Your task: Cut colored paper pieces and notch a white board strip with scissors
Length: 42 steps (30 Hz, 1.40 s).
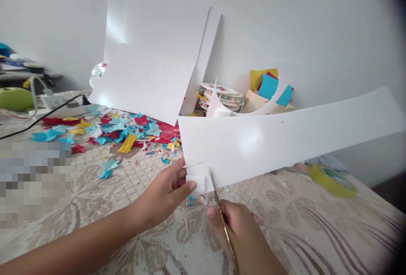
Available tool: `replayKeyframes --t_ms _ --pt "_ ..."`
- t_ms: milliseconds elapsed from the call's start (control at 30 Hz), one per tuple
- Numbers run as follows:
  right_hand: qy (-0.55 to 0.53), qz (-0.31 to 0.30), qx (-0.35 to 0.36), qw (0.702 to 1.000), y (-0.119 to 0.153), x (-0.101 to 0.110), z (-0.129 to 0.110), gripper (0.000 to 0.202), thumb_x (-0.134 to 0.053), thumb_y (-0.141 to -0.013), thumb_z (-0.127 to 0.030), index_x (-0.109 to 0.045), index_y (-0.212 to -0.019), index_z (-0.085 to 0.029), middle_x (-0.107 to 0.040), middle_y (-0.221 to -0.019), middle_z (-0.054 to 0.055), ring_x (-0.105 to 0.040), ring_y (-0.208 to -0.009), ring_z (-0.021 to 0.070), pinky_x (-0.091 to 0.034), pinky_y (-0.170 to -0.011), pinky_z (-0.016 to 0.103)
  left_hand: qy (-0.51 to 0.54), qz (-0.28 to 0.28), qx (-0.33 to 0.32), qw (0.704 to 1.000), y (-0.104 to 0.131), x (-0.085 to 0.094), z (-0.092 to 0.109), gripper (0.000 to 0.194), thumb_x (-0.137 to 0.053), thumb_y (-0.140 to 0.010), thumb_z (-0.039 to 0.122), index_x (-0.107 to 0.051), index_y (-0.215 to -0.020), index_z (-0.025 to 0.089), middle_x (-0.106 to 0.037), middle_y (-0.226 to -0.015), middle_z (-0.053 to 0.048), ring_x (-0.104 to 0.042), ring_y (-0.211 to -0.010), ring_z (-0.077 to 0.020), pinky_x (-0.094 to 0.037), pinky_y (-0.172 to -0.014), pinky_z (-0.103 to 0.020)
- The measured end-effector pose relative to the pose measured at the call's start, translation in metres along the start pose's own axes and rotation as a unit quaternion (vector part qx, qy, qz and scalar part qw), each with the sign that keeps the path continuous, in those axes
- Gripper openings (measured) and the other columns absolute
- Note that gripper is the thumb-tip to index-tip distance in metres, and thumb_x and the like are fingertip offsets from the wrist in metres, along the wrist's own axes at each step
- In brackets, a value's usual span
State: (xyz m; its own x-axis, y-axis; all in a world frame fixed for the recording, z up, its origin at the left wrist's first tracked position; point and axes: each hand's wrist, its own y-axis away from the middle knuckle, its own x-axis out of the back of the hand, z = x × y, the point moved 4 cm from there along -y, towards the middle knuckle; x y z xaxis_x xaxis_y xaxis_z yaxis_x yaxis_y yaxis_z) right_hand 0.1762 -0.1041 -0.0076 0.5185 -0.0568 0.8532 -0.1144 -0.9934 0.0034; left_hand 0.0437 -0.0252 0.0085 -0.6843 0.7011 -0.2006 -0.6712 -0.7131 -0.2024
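Observation:
A long white sheet of glossy card [272, 140] stretches from the middle of the view to the right edge. My left hand [173, 188] pinches its lower left corner, with the thumb on a small white rectangle of card [196, 183] laid against the sheet. A slit runs in from the sheet's left edge just above the small piece. My right hand [236, 224] grips a pair of scissors [224, 224] with gold-coloured handles. The blades point up and meet the sheet's lower edge, right beside the small piece. The fingers inside the handles are partly hidden.
Paper flowers and scraps [127, 127] in blue, red and yellow lie on the patterned tablecloth [152, 249]. White boards [152, 55] lean on the wall behind. A roll of yellow tape [332, 181] lies at right, a black cable [44, 116] at left.

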Motion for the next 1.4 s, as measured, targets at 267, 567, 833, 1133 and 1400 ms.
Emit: replayKeyframes --t_ms 267,567,833,1133,1400 --pt "-0.068 -0.035 0.024 0.997 -0.004 -0.007 0.002 0.046 -0.036 -0.083 -0.055 -0.052 -0.064 -0.017 -0.055 -0.055 0.001 -0.048 -0.049 0.0138 -0.027 -0.045 0.022 0.021 0.009 0.018 1.000 -0.004 0.004 -0.005 0.041 -0.055 -0.079 0.018 -0.046 -0.119 0.020 -0.060 -0.110 -0.009 -0.054 -0.102 -0.0234 -0.045 -0.079 -0.031" --pt "-0.102 -0.017 -0.005 0.995 -0.007 -0.014 0.003 0.054 -0.029 -0.080 -0.063 -0.048 -0.059 -0.017 -0.045 -0.043 0.000 -0.044 -0.041 0.0129 -0.026 -0.038 0.021 0.068 0.035 0.047 0.996 0.000 0.003 -0.012 0.058 -0.058 -0.074 0.013 -0.036 -0.126 0.024 -0.061 -0.109 -0.008 -0.060 -0.092 -0.0219 -0.045 -0.076 -0.032" --pt "-0.111 -0.023 0.010 0.994 -0.009 -0.019 0.006 0.047 -0.036 -0.081 -0.054 -0.053 -0.060 -0.016 -0.052 -0.048 0.002 -0.047 -0.043 0.0129 -0.028 -0.039 0.021 0.096 0.016 0.043 0.994 0.003 0.002 -0.010 0.055 -0.063 -0.069 0.016 -0.037 -0.117 0.026 -0.059 -0.106 -0.008 -0.057 -0.094 -0.0237 -0.046 -0.072 -0.032" --pt "-0.170 -0.030 0.046 0.984 -0.004 -0.016 -0.001 0.019 -0.050 -0.082 -0.034 -0.061 -0.079 -0.019 -0.067 -0.075 0.002 -0.061 -0.068 0.0177 -0.040 -0.056 0.021 0.060 0.063 0.043 0.995 0.003 0.003 -0.007 0.043 -0.059 -0.076 0.024 -0.041 -0.115 0.024 -0.060 -0.101 -0.006 -0.057 -0.090 -0.0219 -0.047 -0.072 -0.031" --pt "-0.133 -0.031 0.052 0.989 -0.004 -0.017 -0.005 0.018 -0.051 -0.081 -0.032 -0.060 -0.074 -0.018 -0.066 -0.069 0.001 -0.059 -0.062 0.0158 -0.038 -0.055 0.021 -0.029 0.176 0.074 0.981 0.002 0.017 -0.013 0.026 -0.052 -0.078 0.041 -0.057 -0.084 0.016 -0.061 -0.071 -0.001 -0.054 -0.065 -0.0157 -0.044 -0.058 -0.026"
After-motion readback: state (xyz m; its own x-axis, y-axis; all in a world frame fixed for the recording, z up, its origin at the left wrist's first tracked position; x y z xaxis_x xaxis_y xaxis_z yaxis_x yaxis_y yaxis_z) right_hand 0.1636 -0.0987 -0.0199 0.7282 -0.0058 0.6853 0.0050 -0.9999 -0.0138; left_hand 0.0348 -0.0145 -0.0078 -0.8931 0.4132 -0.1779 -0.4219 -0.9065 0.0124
